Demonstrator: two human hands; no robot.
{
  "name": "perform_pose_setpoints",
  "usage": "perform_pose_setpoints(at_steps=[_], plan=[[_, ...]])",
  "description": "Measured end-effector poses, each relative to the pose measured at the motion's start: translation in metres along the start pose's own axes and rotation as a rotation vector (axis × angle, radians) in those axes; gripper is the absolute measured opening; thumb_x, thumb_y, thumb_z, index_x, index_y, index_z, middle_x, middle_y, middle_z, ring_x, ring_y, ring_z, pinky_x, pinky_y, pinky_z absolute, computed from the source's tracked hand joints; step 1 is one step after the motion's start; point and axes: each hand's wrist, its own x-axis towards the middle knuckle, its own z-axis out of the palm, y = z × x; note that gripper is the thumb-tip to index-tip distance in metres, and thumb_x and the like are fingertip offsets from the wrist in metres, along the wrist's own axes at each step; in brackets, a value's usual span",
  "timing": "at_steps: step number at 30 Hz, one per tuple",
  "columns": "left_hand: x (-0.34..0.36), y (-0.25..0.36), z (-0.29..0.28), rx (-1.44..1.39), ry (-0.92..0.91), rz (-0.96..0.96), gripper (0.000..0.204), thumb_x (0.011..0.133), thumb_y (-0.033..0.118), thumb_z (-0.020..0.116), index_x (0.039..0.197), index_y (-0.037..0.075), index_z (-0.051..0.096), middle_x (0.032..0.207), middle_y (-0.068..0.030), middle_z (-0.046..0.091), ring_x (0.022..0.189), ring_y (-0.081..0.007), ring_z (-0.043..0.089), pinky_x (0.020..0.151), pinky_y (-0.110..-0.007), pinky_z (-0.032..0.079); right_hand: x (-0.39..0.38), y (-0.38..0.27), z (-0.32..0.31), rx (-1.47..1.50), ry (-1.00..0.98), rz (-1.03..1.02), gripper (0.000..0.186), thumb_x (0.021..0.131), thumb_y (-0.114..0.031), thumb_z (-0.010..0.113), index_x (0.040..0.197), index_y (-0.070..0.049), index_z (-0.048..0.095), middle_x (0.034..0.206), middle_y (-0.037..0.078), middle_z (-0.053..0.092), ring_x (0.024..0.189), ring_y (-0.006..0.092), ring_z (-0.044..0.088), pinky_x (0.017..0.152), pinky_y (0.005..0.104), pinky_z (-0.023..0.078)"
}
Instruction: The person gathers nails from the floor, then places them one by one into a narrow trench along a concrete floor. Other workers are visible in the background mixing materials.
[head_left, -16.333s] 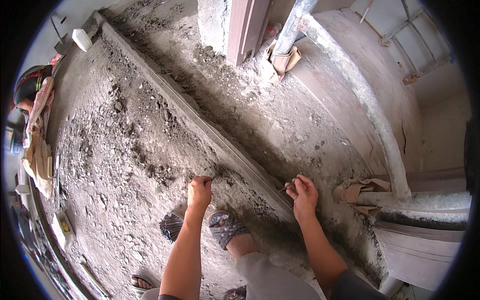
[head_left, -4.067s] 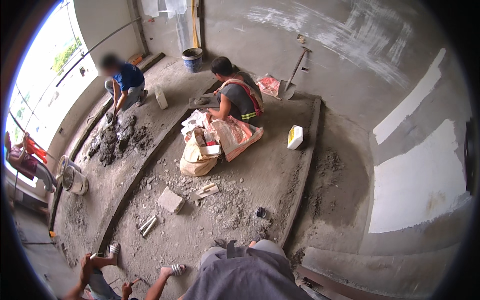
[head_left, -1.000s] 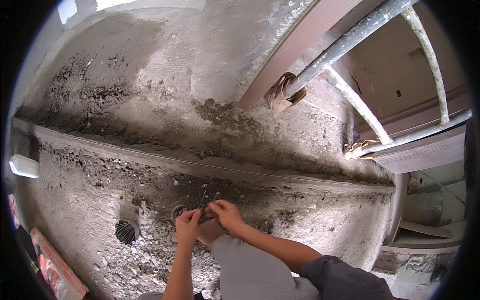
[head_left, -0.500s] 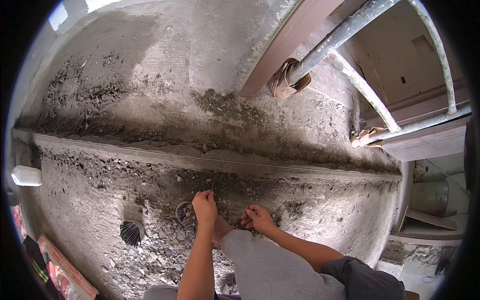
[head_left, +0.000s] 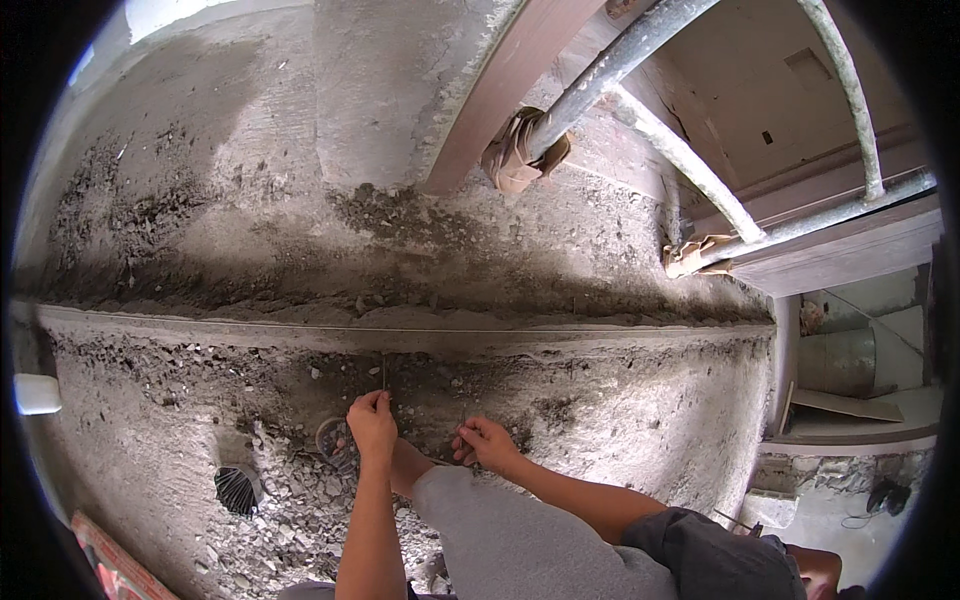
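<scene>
My left hand [head_left: 372, 420] is pinched around the lower end of a thin, straight rod [head_left: 384, 374], which stands up from the fingertips toward the low concrete ledge [head_left: 450, 342]. To its right, my right hand [head_left: 486, 445] is curled with thumb and fingers together, just above my grey-clad leg [head_left: 530, 525]. Whatever may be between those fingers is too small to make out. A taut pale string [head_left: 300, 327] runs along the ledge, beyond both hands. Close by the left hand, a round rim [head_left: 323, 437] with pebbles inside is set in the rubble.
Loose stones [head_left: 290, 505] surround a round opening with dark strips [head_left: 238, 490]. At far left are a white container [head_left: 38, 394] and a red-and-white package [head_left: 110, 560]. Metal tube legs [head_left: 690, 165] wrapped in brown material [head_left: 520, 160] stand beyond the ledge, by a wooden frame [head_left: 490, 90].
The view has shifted, so the surroundings sit further left in it. Both hands keep nearly the same pose, the left still pinching the thin rod by the ledge.
</scene>
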Motion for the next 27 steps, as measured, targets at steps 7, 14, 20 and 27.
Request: perform_pose_setpoints(at_steps=[7, 14, 20, 27], plan=[[0.004, -0.017, -0.003, 0.058, 0.014, 0.044, 0.022, 0.084, 0.014, 0.064, 0.093, -0.004, 0.07, 0.091, -0.0239, 0.067, 0.086, -0.0385, 0.065, 0.079, -0.041, 0.049, -0.006, -0.007, 0.01, 0.013, -0.002, 0.027, 0.023, 0.1, -0.02, 0.049, 0.113, -0.002, 0.053, 0.092, 0.01, 0.065, 0.076, 0.0181, 0.067, 0.06, 0.0288, 0.053], [0.021, -0.014, 0.001, 0.036, -0.057, -0.068, 0.023, 0.085, 0.017, 0.063, 0.093, -0.003, 0.072, 0.092, -0.0243, 0.067, 0.086, -0.038, 0.066, 0.078, -0.041, 0.05, -0.003, -0.011, 0.01, 0.004, -0.007, 0.015, 0.023, 0.1, -0.02, 0.049, 0.111, -0.001, 0.055, 0.092, 0.01, 0.065, 0.074, 0.0167, 0.066, 0.059, 0.0281, 0.052], [0.025, -0.015, 0.006, -0.005, -0.073, -0.07, 0.023, 0.085, 0.018, 0.063, 0.094, -0.002, 0.072, 0.092, -0.0239, 0.068, 0.086, -0.0363, 0.066, 0.079, -0.04, 0.05, -0.006, -0.018, 0.009, -0.061, 0.013, -0.072, 0.023, 0.1, -0.02, 0.049, 0.111, -0.001, 0.056, 0.086, 0.006, 0.064, 0.072, 0.0135, 0.064, 0.059, 0.0269, 0.049], [0.031, -0.021, 0.009, -0.013, -0.042, -0.012, 0.022, 0.083, 0.018, 0.064, 0.092, 0.0, 0.072, 0.091, -0.0237, 0.067, 0.085, -0.0392, 0.065, 0.077, -0.041, 0.05, 0.001, -0.049, -0.005, -0.352, 0.195, -0.38, 0.022, 0.098, -0.021, 0.053, 0.107, -0.003, 0.063, 0.087, 0.005, 0.064, 0.072, 0.013, 0.06, 0.063, 0.0267, 0.046]])
